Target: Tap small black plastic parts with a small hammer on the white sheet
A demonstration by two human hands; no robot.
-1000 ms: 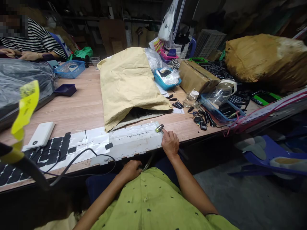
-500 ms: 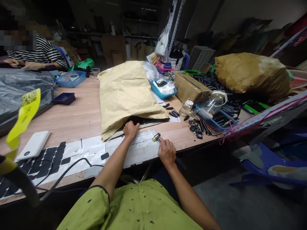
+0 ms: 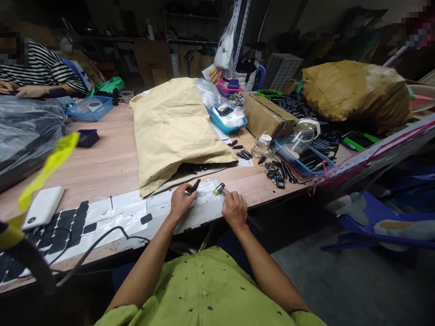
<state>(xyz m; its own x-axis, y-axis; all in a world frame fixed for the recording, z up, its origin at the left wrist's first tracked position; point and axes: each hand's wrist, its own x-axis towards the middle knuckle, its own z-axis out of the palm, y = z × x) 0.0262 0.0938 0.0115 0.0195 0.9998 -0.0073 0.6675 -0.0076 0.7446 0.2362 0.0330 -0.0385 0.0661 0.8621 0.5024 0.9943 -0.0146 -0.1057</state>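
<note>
My left hand [image 3: 181, 202] is closed on a small black oblong piece [image 3: 195, 186], held just in front of the open mouth of a big tan paper sack [image 3: 171, 127]. My right hand [image 3: 234, 209] grips a small tool with a silver and yellow-green tip [image 3: 219, 189]. Both hands hover over a white sheet [image 3: 200, 206] at the near edge of the wooden table [image 3: 105, 160], a hand's width apart.
Black pieces and keys [image 3: 275, 174] lie right of the sack, by a blue basket [image 3: 302, 158], a jar [image 3: 261, 146] and a cardboard box [image 3: 267, 115]. A white power bank [image 3: 42, 207], black key pads and a cable lie left. A person in stripes [image 3: 37, 72] sits far left.
My left hand rose from my lap, reached into the sack's mouth, and has come back out holding a black piece. The right hand has stayed put with its tool.
</note>
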